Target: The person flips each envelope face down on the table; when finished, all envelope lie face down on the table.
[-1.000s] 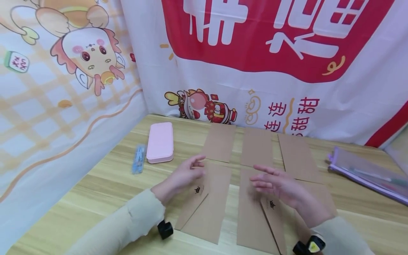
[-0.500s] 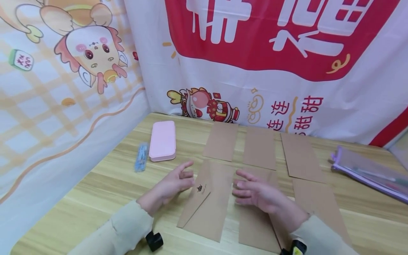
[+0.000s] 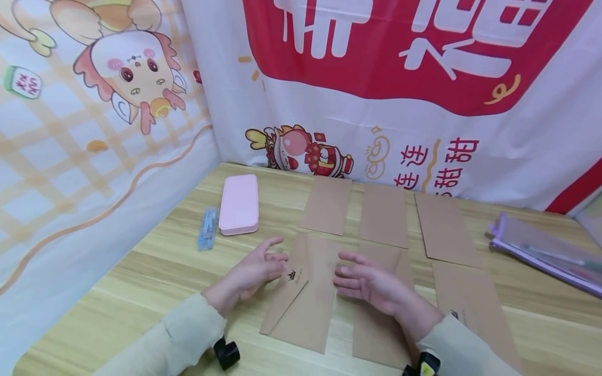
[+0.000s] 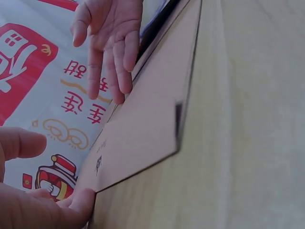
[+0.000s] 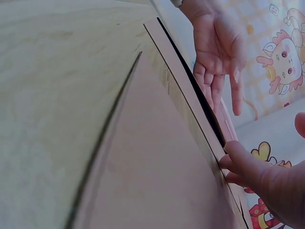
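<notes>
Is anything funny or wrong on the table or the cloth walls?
Yes: the cartoon animal on the left cloth is upside down, with its horns pointing down below its eyes. On the table, nothing looks spilled; the brown envelopes lie in two rows.

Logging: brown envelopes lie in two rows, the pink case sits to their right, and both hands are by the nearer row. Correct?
Not quite: the head view shows the pink case to the left of the brown envelopes, not the right. The rest stands: two rows, with left hand and right hand by the nearer row.
</notes>
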A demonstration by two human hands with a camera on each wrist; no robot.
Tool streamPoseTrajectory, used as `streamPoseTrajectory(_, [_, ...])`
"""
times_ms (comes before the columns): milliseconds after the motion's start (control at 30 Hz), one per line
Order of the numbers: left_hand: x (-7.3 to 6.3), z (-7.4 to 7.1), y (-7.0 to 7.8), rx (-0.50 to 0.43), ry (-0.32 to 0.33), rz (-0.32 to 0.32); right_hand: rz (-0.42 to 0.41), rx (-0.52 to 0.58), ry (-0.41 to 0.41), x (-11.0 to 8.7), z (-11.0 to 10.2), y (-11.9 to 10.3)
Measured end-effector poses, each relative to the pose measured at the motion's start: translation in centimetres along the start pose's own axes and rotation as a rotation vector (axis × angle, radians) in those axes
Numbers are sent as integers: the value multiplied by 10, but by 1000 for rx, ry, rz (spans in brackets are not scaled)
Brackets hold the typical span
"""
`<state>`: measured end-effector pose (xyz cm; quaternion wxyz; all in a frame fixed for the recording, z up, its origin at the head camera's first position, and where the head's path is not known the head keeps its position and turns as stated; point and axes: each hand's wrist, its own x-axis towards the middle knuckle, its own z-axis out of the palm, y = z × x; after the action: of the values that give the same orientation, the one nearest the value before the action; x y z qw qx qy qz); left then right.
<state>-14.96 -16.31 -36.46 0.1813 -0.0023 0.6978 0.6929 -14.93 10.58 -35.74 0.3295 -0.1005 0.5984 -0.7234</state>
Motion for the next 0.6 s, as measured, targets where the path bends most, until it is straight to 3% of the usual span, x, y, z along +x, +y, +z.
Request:
streamPoseTrajectory(300, [2,-6,4,-57,83,-33,-8,8,45,8,10,2])
streamPoseTrajectory(600, [5,-27,6,-46,114,13,-30,9,84,26,28,3])
